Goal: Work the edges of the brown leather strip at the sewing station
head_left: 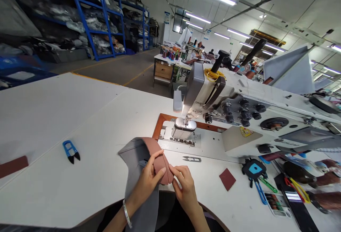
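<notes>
Both hands hold a curved sewn piece (pixel 153 146), reddish-brown on its outer face and grey on its lining, near the front edge of the table. My left hand (pixel 147 177) pinches it with the thumb on the brown face, while some of its fingers are hidden behind. At the lower right end, beside a stitched seam, my right hand (pixel 184 185) grips the edge between thumb and fingers. The grey part hangs down past the table edge. Just beyond the hands stands a sewing machine (pixel 213 97), its free arm (pixel 183 129) and needle area lit.
Blue-handled thread snips (pixel 71 151) lie at left, near a brown strip (pixel 13 167). Grey metal snips (pixel 192 159) and a brown square patch (pixel 227 179) lie at right. Farther right are a tape measure (pixel 254 169), a phone (pixel 299 203) and thread spools (pixel 329 200).
</notes>
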A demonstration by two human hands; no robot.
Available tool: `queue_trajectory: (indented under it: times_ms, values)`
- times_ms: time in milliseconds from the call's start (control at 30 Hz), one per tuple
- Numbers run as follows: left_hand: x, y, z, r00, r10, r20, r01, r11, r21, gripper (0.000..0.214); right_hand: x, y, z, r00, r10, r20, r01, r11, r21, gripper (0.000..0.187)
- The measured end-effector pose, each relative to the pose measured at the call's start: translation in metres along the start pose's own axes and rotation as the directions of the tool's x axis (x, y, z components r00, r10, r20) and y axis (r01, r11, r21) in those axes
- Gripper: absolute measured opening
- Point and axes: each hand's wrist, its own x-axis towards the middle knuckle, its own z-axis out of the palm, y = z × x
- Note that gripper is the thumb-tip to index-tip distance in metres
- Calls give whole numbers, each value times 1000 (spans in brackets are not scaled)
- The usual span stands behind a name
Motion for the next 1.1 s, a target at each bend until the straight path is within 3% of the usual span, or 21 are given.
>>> queue_trajectory:
  times_ms: [233, 433, 533, 633, 733, 833, 967, 1100]
  values:
    - [4, -1, 5, 999, -7, -46, 9, 999, 43, 63, 3, 0, -6, 999, -36, 4, 37, 999, -40, 55]
    - [9, -3, 6, 998, 9, -58, -5, 998, 68, 63, 20, 1, -50, 999, -33, -5, 32, 997, -63, 41]
    - [10, -2, 8, 998, 5, -57, 0, 996, 85, 61, 28, -2, -60, 994, 87, -59, -90, 995, -45, 25]
    - [10, -1, 11, 999, 24, -36, -21, 996, 89, 59, 34, -7, -44, 937, 349, 7, -348, 933, 88, 17]
    - [11, -1, 14, 1000, 27, -6, -27, 999, 34, 59, 40, -13, -16, 828, 518, 214, -560, 752, 348, 24]
    - [12, 0, 15, 1000, 24, -11, -24, 1000, 7, 57, 45, -16, 5, 791, 569, 226, -592, 617, 518, 34]
    - [13, 6, 15, 1000, 13, 12, -13, 1000, 12, 65, 51, -11, 12, 760, 645, 78, -588, 631, 507, 43]
    - [15, 11, 16, 1000, 21, 3, -21, 1000, -13, 67, 55, -4, -4, 753, 648, 112, -603, 613, 511, 44]
